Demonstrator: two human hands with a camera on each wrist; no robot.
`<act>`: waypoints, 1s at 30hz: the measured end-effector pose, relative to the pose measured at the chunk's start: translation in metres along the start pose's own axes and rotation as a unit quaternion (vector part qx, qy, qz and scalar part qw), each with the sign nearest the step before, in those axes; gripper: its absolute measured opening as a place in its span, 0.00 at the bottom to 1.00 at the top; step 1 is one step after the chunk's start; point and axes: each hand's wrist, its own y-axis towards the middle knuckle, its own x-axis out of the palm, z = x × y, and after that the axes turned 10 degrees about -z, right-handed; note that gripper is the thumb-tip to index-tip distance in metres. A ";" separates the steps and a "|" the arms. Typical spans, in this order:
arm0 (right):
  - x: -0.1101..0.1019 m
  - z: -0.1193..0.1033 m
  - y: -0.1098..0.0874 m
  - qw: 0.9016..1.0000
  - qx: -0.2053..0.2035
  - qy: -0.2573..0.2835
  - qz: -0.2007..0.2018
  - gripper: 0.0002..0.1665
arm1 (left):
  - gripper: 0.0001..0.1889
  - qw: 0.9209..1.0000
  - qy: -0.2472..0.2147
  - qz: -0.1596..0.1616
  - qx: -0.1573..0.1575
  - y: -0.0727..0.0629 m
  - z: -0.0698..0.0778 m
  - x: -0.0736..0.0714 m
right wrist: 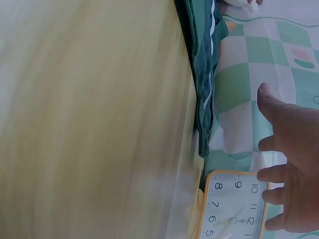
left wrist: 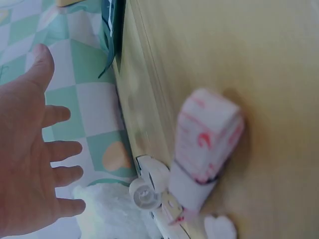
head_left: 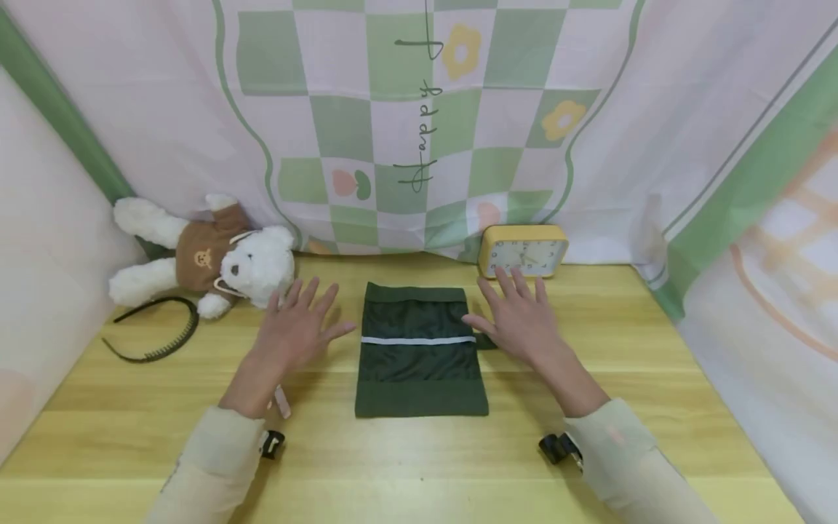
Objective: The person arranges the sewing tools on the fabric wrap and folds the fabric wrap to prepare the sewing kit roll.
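Observation:
A dark green fabric pouch (head_left: 419, 364) with a white stripe across its middle lies flat on the table between my hands. My left hand (head_left: 293, 331) is held with fingers spread, left of the pouch, with its thumb near the pouch's edge. On the other side, my right hand (head_left: 524, 320) also has its fingers spread, and its thumb overlaps the pouch's right edge in the head view. A small dark tab (head_left: 485, 341) sticks out there. Both palms look bare in the wrist views. Below the left hand, a white-and-red wrapped bundle (left wrist: 204, 134) lies on the table, mostly hidden by the forearm in the head view.
A yellow clock (head_left: 524, 252) stands at the back, beyond the right hand. To the left are a white teddy bear (head_left: 203, 258) in a brown top and a black headband (head_left: 186, 331). Near the bundle sits a white ring-shaped item (left wrist: 144, 194). A checked curtain (head_left: 406, 131) hangs behind.

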 end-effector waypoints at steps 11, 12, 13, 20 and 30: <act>-0.006 -0.012 0.010 0.999 -0.042 -0.006 0.014 0.46 | 0.44 0.999 -0.018 0.036 0.018 -0.002 -0.014 -0.003; -0.007 -0.014 0.011 0.999 -0.048 -0.005 0.014 0.46 | 0.44 0.999 -0.029 0.037 0.021 -0.003 -0.015 -0.003; -0.008 -0.016 0.013 0.998 -0.054 -0.004 0.013 0.46 | 0.44 0.998 -0.039 0.037 0.024 -0.003 -0.016 -0.003; -0.015 -0.033 0.021 0.994 -0.107 0.031 0.010 0.44 | 0.45 0.990 -0.113 0.059 0.053 -0.009 -0.030 0.000; -0.012 -0.048 0.030 0.983 -0.169 0.063 0.015 0.42 | 0.46 0.984 -0.151 0.067 0.058 -0.016 -0.046 0.001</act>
